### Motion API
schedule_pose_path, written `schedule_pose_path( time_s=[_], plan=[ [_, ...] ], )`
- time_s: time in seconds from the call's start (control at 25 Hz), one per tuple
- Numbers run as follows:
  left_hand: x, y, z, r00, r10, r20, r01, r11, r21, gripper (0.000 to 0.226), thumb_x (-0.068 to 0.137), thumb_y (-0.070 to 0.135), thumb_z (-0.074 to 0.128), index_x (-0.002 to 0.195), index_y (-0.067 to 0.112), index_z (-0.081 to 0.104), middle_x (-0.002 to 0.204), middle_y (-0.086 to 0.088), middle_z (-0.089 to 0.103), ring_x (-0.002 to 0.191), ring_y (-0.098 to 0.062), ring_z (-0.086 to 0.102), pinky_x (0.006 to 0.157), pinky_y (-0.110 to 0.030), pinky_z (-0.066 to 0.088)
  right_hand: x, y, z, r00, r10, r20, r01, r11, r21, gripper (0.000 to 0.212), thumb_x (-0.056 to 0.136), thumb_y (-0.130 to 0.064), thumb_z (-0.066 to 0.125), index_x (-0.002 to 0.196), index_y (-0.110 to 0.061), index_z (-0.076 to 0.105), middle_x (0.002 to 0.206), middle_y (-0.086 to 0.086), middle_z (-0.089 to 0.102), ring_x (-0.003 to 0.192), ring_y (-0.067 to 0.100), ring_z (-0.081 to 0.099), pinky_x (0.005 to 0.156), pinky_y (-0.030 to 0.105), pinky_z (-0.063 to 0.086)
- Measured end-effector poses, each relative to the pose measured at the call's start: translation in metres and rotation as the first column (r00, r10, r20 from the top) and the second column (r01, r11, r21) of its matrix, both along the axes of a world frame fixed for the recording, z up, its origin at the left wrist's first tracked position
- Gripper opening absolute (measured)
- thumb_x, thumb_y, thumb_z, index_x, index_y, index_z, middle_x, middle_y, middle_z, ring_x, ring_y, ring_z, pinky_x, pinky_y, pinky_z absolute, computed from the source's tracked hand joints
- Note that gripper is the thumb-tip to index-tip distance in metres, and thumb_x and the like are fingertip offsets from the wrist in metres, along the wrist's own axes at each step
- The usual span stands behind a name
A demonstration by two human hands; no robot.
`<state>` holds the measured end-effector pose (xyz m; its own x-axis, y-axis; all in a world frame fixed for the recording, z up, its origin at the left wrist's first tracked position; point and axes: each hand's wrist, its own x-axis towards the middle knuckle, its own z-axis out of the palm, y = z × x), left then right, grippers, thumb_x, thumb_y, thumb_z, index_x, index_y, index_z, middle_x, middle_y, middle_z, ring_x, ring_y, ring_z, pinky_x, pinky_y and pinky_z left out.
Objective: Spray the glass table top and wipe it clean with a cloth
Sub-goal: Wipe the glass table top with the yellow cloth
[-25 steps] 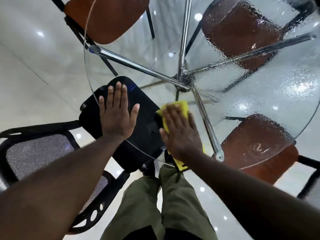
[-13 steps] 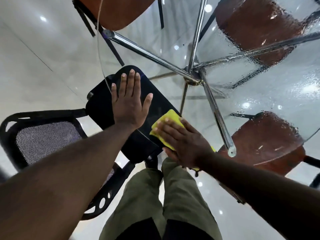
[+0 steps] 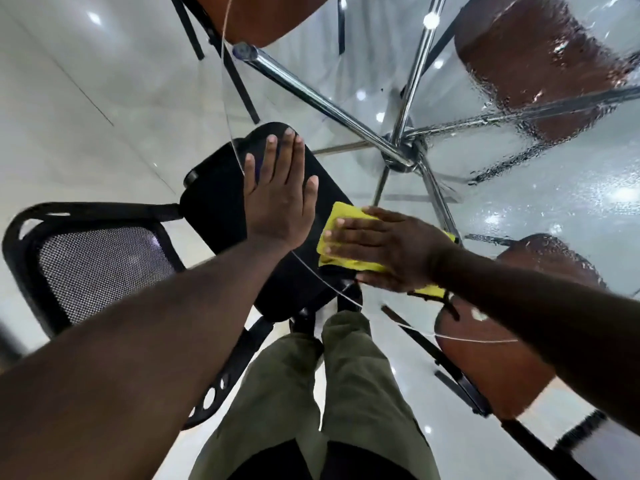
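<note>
The round glass table top (image 3: 571,202) fills the upper right of the head view, and its right part is covered in spray droplets. My right hand (image 3: 384,249) lies flat on a folded yellow cloth (image 3: 341,221), pressing it onto the glass near the table's near edge, fingers pointing left. Just left of the cloth, my left hand (image 3: 280,199) rests flat on the glass with its fingers spread and holds nothing. No spray bottle is in view.
Chrome table legs (image 3: 401,157) cross under the glass. A black mesh-backed chair (image 3: 104,268) is tucked at the near left edge, below my left hand. Brown-seated chairs stand around the table: at the near right (image 3: 491,372), top right (image 3: 540,64) and top (image 3: 263,15). My legs (image 3: 311,393) stand on the glossy white floor.
My right hand has swept the yellow cloth left along the near edge of the glass, turning so its fingers point left. My left hand has stayed flat on the glass.
</note>
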<state>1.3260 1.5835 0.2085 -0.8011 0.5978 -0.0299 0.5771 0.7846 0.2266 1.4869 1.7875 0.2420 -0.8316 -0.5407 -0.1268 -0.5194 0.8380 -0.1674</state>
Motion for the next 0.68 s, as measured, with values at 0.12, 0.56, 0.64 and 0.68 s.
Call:
schedule_pose_path(
  time_s=[0.12, 0.56, 0.64, 0.68],
  plan=[
    [0.000, -0.004, 0.000, 0.999, 0.032, 0.004, -0.032, 0.990, 0.140, 0.061, 0.111, 0.040, 0.024, 0.166, 0.017, 0.011, 0.175, 0.000, 0.004, 0.161, -0.020, -0.001, 0.129, -0.053, 0.004, -0.018, -0.013, -0.004, 0.632, -0.774, -0.022, 0.761, 0.627, -0.165, 0.067, 0.107, -0.046, 0.056, 0.167, -0.029, 0.033, 0.175, -0.003, 0.031, 0.164, 0.018, 0.022, 0.131, 0.053, 0.024],
    [0.034, -0.056, 0.034, 0.091, -0.055, 0.994, -0.994, 0.049, 0.094, 0.026, 0.107, 0.023, 0.052, 0.121, 0.005, 0.063, 0.106, -0.017, 0.077, 0.092, -0.032, 0.078, 0.079, -0.042, 0.063, -0.058, -0.056, -0.007, 0.888, -0.457, -0.045, 0.447, 0.883, -0.143, 0.068, 0.101, -0.052, 0.057, 0.164, -0.032, 0.040, 0.173, -0.007, 0.035, 0.163, 0.016, 0.025, 0.131, 0.049, 0.024],
    [0.030, -0.060, 0.038, 0.098, -0.007, 0.995, -0.995, 0.030, 0.098, 0.024, 0.106, 0.021, 0.054, 0.117, 0.002, 0.065, 0.101, -0.017, 0.077, 0.088, -0.032, 0.078, 0.079, -0.043, 0.064, -0.075, -0.063, -0.004, 0.672, -0.740, -0.028, 0.727, 0.667, -0.162, 0.072, 0.102, -0.054, 0.054, 0.167, -0.034, 0.032, 0.175, -0.009, 0.028, 0.165, 0.014, 0.017, 0.132, 0.048, 0.020],
    [0.027, -0.062, 0.038, 0.104, 0.060, 0.993, -0.995, 0.004, 0.104, 0.021, 0.104, 0.019, 0.057, 0.112, 0.003, 0.066, 0.092, -0.013, 0.077, 0.079, -0.028, 0.077, 0.075, -0.040, 0.064, -0.068, -0.072, -0.003, 0.608, -0.794, -0.009, 0.784, 0.602, -0.152, 0.072, 0.104, -0.055, 0.050, 0.169, -0.033, 0.027, 0.177, -0.009, 0.023, 0.166, 0.014, 0.013, 0.133, 0.047, 0.017]
  ],
)
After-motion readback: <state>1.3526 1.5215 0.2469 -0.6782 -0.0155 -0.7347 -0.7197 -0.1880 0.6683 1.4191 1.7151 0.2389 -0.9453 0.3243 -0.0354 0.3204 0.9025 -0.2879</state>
